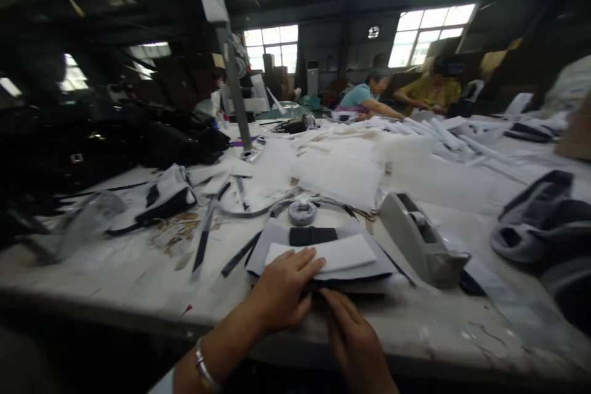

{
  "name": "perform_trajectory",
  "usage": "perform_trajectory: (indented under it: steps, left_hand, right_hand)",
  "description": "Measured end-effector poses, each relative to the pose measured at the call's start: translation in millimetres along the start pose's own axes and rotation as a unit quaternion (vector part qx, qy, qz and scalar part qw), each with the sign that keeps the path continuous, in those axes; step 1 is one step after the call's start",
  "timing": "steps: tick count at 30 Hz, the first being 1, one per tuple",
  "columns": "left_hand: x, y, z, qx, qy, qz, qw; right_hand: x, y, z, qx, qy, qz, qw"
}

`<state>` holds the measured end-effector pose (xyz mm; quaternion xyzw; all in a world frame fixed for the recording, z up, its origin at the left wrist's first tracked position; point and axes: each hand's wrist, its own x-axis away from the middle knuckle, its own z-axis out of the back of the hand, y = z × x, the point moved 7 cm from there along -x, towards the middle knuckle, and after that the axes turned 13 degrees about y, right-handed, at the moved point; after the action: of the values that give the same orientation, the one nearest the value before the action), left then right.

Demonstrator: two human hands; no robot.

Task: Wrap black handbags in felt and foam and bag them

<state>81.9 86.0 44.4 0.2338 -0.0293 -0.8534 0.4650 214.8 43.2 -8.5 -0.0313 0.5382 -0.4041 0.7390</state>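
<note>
My left hand (pixel 284 289) lies flat with fingers stretched out on a stack of grey and white fabric pieces (pixel 323 255) near the table's front edge. A black strip (pixel 313 236) lies across the top of the stack. My right hand (pixel 353 332) is just below and right of the left one, its fingers reaching to the stack's front edge. Whether those fingers pinch the edge is hidden in shadow. A metal bracelet (pixel 202 366) sits on my left wrist.
A grey tape dispenser (pixel 422 240) stands right of the stack. A tape roll (pixel 302 212) lies behind it. Black straps, white sheets and black bags (pixel 115 135) cover the table. A pole (pixel 233 74) rises at the back. Other people sit working at the far end.
</note>
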Motion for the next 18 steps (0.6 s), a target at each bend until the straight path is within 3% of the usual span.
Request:
perform_trajectory:
  steps: [5,8,13,16,18]
  left_hand:
    - [0.6,-1.6,-1.9,0.001,0.015,0.011,1.0]
    - [-0.2,-1.5,-0.7,0.007,0.011,-0.001,1.0]
    - [1.3,-5.0,-7.4,-0.01,0.015,-0.005,1.0]
    - [3.7,-10.6,-13.2,-0.046,0.049,-0.028,0.997]
    - [5.1,-12.9,-14.7,-0.063,0.073,-0.054,0.994]
  right_hand:
    - [-0.4,12.7,8.1,0.01,0.012,0.098,0.995]
    - [0.0,14.8,5.8,0.014,0.019,0.113,0.993]
    - [-4.3,-2.5,0.9,0.003,0.028,0.05,0.998]
    - [-13.8,-8.6,0.4,-0.022,0.002,-0.005,1.0]
    - [-21.6,-6.0,11.3,-0.023,0.001,-0.025,0.999]
